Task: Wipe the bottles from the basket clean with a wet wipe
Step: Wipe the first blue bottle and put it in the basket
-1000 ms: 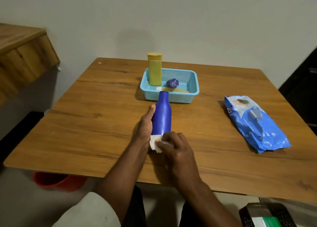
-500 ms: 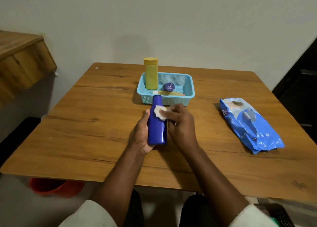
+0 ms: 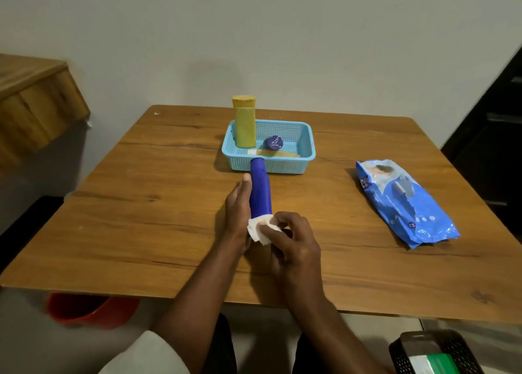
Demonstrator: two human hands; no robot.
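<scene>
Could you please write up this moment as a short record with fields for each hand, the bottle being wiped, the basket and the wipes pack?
left hand: left hand holds the blue bottle from its left side
right hand: right hand pinches the white wet wipe against the bottle's near end
bottle pose: lifted, far end pointing toward the basket
basket: light blue basket holds an upright yellow bottle, a dark blue item and a lying tube
wipes pack: blue wipes pack flat on the wooden table, right of the hands
</scene>
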